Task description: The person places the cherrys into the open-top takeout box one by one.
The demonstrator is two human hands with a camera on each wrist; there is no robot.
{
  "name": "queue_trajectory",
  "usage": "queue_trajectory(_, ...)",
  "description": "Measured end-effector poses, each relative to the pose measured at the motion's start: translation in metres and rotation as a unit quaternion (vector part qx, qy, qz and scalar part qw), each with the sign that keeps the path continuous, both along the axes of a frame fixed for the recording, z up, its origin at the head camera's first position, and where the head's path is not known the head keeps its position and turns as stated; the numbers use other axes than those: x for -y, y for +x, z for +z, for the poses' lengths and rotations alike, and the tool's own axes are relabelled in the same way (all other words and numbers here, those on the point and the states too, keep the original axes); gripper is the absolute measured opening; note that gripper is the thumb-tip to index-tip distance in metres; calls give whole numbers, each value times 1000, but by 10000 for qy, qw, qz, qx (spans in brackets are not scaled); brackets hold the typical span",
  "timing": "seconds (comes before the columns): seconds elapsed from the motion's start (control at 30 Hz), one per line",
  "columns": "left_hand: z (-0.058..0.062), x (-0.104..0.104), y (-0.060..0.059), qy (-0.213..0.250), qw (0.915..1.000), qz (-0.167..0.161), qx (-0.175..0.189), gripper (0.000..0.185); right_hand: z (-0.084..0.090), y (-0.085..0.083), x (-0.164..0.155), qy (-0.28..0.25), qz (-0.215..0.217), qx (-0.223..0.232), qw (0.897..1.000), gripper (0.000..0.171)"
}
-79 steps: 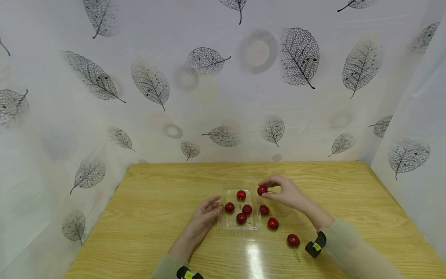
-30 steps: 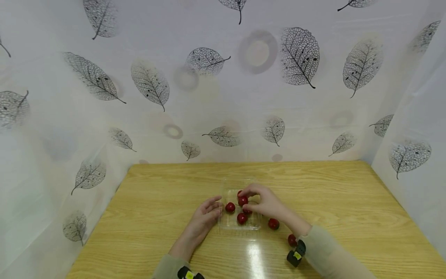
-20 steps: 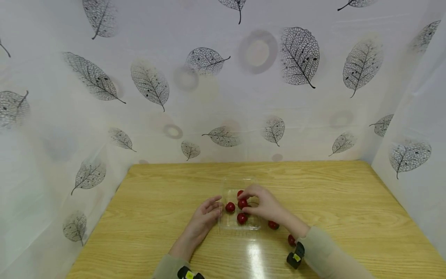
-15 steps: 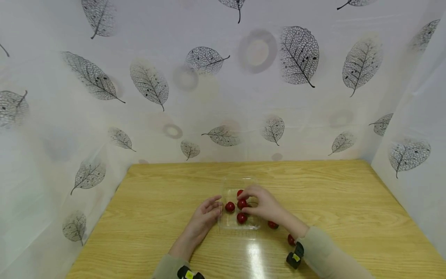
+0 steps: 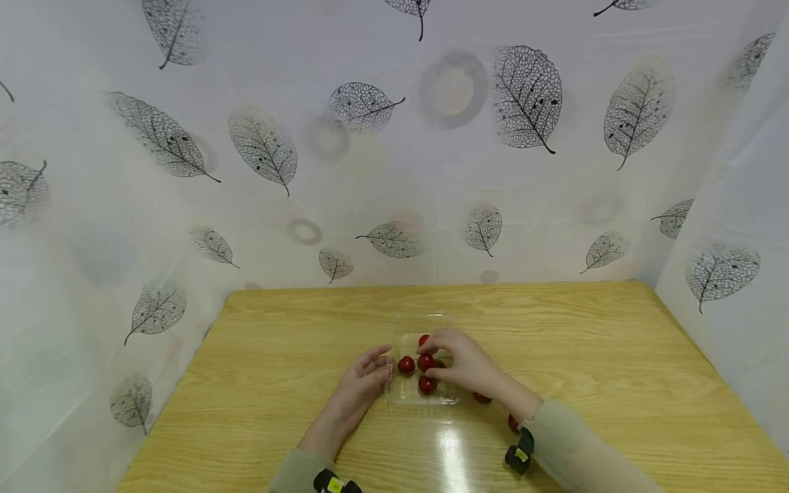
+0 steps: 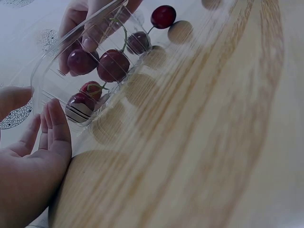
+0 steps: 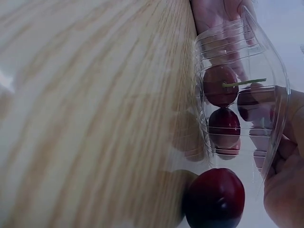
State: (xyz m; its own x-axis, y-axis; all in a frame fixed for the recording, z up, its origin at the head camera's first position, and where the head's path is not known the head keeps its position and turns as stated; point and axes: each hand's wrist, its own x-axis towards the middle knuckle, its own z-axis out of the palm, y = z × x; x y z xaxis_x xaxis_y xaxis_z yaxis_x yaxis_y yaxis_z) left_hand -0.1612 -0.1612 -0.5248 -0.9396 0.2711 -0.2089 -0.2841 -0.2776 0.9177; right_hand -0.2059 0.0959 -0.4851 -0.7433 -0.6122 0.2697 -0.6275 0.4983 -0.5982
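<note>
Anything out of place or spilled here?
Mostly tidy. Two cherries lie loose on the table, right of the clear tray, partly hidden by the right hand and its forearm. No damage shows.

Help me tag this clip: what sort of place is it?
Probably a staged recording booth, not a kitchen: leaf-printed white sheeting walls a bare wooden table on three sides, with only a clear plastic tray of cherries on it.

Legible text, labels, brands, numbers, signs: none in any view. Wrist bands [image 5: 520,454], lower centre of the head view, carry small yellow tags; any marking on them is too small to read.
</note>
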Motion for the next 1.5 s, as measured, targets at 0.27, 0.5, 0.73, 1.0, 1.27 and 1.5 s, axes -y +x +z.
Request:
queue_trajectory(0.27, 0, 1, 0, -16, 9998, -113, -139, 60, -1, -1, 0, 16, 54, -99, 9999, 29)
queue_trajectory(0.5, 2, 1, 0, -59, 9998, -139, -89, 62, -1, -1, 1, 26, 29, -64, 10000, 29)
queue_trajectory(0.73, 3, 1, 0, -47, 9999, -128, -80, 62, -2, -5, -2, -513, 110, 209, 9984, 27)
queue_trajectory(1.0, 3, 1, 1, -92, 10000, -37, 5, 62, 5, -9, -8, -1161, 135, 946, 9886, 29)
queue_trajectory(1.27, 4, 1, 1, -75, 9999, -65, -44, 62, 11, -9, -17, -1099, -165, 1125, 9874, 32)
queue_trajectory(1.5, 2, 2, 1, -53, 9999, -90, -78, 62, 13, -12, -26, -1047, -448, 1152, 9868, 33)
